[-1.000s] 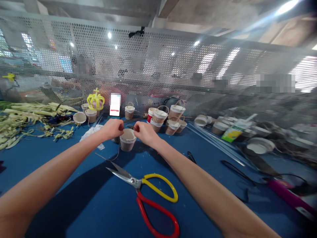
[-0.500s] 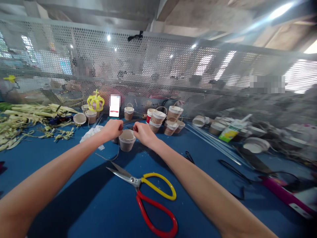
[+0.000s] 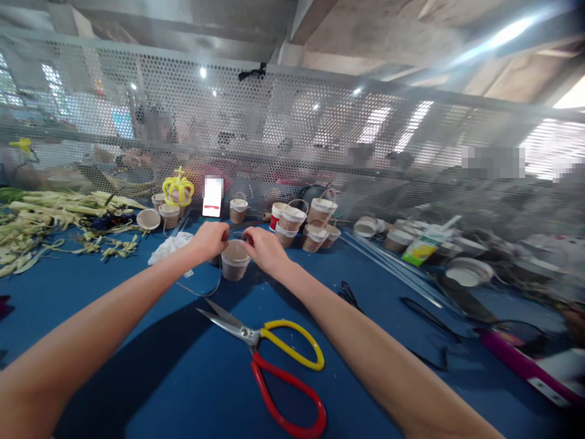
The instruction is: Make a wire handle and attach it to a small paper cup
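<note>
Left hand (image 3: 212,239), right hand (image 3: 265,249): fingers curled, grasp cannot be told | beige cup (image 3: 234,268): upright, axis vertical, between both hands, rim at fingertips, neither clearly nearer | thin cord (image 3: 203,296): below left hand | red-and-yellow-handled scissors (image 3: 245,333): wearer's side of hands

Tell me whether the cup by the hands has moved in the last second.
No: the cup shows no clear shift in any direction, judged against the scissors lying on the blue table.
</note>
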The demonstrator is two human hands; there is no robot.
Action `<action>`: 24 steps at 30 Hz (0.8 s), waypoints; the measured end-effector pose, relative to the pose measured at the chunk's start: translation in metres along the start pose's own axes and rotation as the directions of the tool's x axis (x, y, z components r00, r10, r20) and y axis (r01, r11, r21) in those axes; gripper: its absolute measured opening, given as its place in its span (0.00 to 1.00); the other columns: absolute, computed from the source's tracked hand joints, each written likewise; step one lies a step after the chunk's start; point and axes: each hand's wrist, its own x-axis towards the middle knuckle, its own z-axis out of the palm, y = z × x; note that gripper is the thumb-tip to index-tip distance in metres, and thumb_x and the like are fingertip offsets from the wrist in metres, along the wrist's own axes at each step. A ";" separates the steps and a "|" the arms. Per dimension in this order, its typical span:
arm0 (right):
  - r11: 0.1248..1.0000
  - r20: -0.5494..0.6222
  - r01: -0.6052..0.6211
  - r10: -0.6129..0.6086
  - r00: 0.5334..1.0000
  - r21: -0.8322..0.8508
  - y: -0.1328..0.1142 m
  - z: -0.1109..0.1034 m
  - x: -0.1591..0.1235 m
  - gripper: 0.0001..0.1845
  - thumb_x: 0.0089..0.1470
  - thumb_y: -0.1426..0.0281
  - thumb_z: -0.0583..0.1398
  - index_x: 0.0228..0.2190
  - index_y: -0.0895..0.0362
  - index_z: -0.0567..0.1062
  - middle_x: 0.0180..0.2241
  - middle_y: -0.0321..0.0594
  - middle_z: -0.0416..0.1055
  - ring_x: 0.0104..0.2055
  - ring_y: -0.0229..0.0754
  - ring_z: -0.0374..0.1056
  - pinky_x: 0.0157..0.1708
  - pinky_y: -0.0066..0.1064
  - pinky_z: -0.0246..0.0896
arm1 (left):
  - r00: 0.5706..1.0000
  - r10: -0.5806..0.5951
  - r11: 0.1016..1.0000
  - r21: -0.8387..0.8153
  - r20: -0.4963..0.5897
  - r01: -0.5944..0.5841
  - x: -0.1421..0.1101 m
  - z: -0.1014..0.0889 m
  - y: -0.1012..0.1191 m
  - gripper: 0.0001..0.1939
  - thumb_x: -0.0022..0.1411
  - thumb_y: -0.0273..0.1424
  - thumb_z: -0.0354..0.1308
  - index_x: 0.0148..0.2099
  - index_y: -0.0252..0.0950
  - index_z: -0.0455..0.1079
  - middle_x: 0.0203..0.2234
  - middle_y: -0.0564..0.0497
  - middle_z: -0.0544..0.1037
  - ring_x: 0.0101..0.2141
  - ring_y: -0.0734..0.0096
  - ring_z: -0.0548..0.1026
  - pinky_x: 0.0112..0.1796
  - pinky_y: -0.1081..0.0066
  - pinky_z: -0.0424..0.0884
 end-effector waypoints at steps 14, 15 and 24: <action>0.988 -0.179 0.072 -0.047 0.983 0.134 -0.002 -0.019 -0.006 0.10 0.54 0.73 0.56 0.38 0.61 0.74 0.36 0.45 0.75 0.38 0.41 0.70 0.37 0.28 0.61 | 0.995 0.096 0.914 -0.393 -0.031 -0.100 -0.011 -0.023 0.003 0.09 0.57 0.33 0.51 0.34 0.32 0.68 0.22 0.51 0.74 0.25 0.72 0.71 0.27 0.74 0.64; 0.986 -0.193 0.088 -0.059 0.979 0.142 -0.004 -0.024 -0.009 0.10 0.54 0.73 0.56 0.37 0.61 0.75 0.36 0.44 0.75 0.38 0.41 0.70 0.37 0.28 0.61 | 0.993 0.119 0.891 -0.439 -0.012 -0.112 -0.014 -0.027 0.004 0.10 0.58 0.33 0.49 0.34 0.32 0.68 0.22 0.52 0.74 0.24 0.74 0.70 0.26 0.75 0.64; 0.961 -0.257 0.256 -0.222 0.941 0.106 -0.016 -0.056 -0.037 0.13 0.56 0.73 0.53 0.38 0.60 0.75 0.29 0.43 0.73 0.32 0.39 0.68 0.34 0.28 0.61 | 0.953 0.257 0.463 -0.886 0.158 0.022 -0.042 -0.042 0.010 0.09 0.55 0.33 0.54 0.31 0.32 0.67 0.18 0.56 0.68 0.21 0.79 0.65 0.25 0.76 0.60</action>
